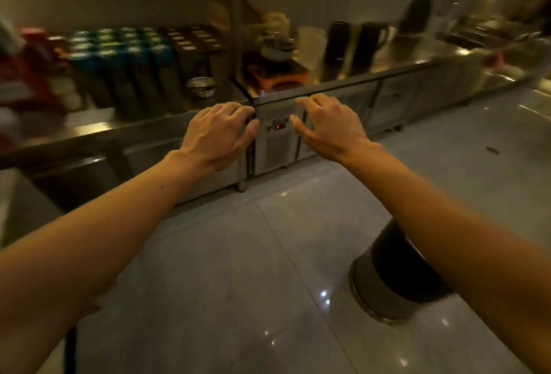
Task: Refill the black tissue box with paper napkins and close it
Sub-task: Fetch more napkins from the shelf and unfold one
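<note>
Behind a blurred stainless-steel kitchen surface (pixel 89 129) crowded with dark canisters, the left hand (pixel 219 132) and right hand (pixel 328 123) hover empty, fingers loosely spread, probably reaching ahead; no black tissue box is identifiable.

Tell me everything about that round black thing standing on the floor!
It looks like a round black bin standing upright on the shiny grey tiled floor, low on the right. Its dark, smooth body widens toward a paler ring at the bottom. The person's right forearm crosses in front and hides its top, so whether it is open or what is inside cannot be told. Nothing seems to touch it but the floor.
</note>
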{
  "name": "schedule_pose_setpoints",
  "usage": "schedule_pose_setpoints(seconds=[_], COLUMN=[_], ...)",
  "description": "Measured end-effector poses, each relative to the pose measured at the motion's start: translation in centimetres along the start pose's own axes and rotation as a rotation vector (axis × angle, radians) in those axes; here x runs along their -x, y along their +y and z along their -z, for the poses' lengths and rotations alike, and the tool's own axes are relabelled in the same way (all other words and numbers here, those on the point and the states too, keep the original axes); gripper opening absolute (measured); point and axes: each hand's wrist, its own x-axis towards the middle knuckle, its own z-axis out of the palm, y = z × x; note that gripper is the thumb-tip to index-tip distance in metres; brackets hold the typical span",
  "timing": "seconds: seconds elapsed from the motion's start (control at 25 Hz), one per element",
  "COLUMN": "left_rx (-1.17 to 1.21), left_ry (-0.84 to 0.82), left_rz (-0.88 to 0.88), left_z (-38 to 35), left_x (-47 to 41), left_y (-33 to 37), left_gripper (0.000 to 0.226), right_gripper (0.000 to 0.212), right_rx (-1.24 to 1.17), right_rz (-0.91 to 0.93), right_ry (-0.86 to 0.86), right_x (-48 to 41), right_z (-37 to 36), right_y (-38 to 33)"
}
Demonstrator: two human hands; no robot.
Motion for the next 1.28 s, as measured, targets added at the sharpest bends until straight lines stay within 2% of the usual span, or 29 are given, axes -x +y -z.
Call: schedule_pose_setpoints(seconds=[0.16,0.28,0.64,1.04,1.28], left_rx=[-0.087,-0.12,-0.289,-0.33,-0.325], left_ry=[0.035,0.044,0.089,0.13,0.201], left_rz=[0.163,0.259,0.415,0.39,0.368], left_z=[2.5,2.6,2.2,0.3,-2.0], left_x=[1.0,0.3,-13.0,-26.8,-34.8], left_y=[-9.6,-16.1,-33.9,-50.2,-63.2], left_gripper=[0.055,0.051,0.055,0.051,0.045], right_gripper=[0.05,0.051,0.049,0.051,0.046], right_rx=[-0.116,-0.196,-0.307,-0.395,-0.452], right_rz=[0.2,0.288,0.41,0.516,0.533], right_ry=[-0.002,-0.027,0.022,0.066,0.1], right_x=[-10.2,-17.1,-40.8,-63.4,-77.1], right_z=[-3.4,-6.1,-14.0,-20.2,-25.2], right_y=[-6.3,-9.8,-12.5,-14.6,-17.1])
